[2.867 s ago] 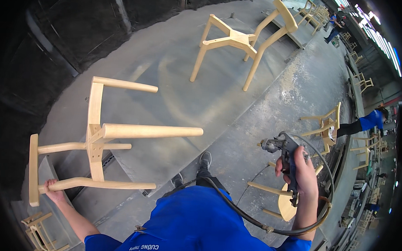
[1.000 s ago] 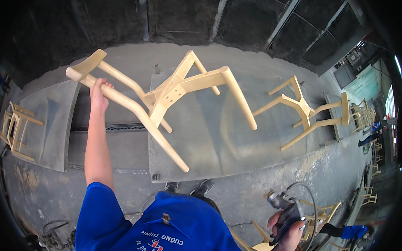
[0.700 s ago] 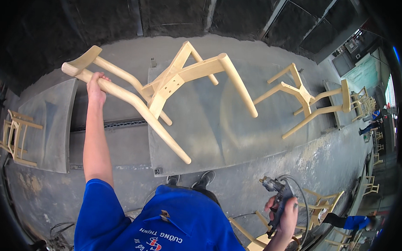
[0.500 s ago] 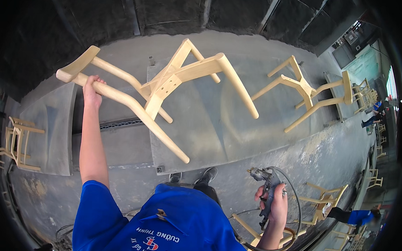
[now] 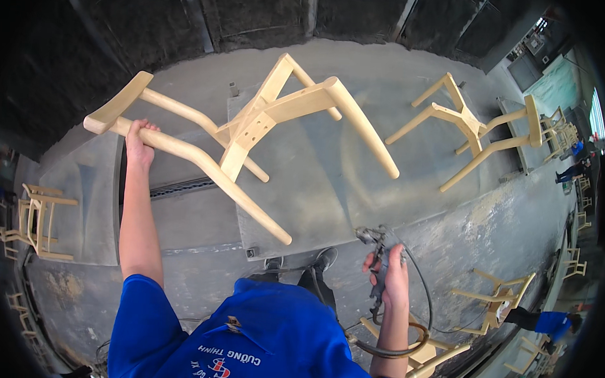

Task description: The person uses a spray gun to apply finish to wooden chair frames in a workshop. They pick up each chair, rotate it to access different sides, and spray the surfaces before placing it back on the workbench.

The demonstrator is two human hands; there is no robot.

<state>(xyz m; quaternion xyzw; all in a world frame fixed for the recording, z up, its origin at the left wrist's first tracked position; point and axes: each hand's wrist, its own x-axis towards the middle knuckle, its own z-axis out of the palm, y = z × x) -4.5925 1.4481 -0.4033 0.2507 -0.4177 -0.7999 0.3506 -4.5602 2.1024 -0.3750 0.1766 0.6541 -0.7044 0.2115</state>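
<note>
My left hand (image 5: 141, 141) is wrapped round a rear leg of a pale wooden chair frame (image 5: 250, 130), close to its curved backrest. The frame has no seat and lies tipped over, its crossed rails and legs spread above a grey platform (image 5: 301, 222). In my right hand (image 5: 387, 275) is a spray gun (image 5: 376, 261), held by the handle with its nozzle end up toward the platform. A dark hose (image 5: 424, 280) loops from the gun around my right wrist. The gun is apart from the chair frame.
A second chair frame (image 5: 471, 125) stands tipped on the platform's right part. More frames are at the left (image 5: 45, 223), and another frame (image 5: 495, 302) is near a person in blue (image 5: 551, 322) at lower right. A dark wall (image 5: 255, 17) closes the back.
My right hand has moved left and upward with the spray gun, toward the platform. My left hand keeps its hold on the chair frame, and the view has shifted slightly.
</note>
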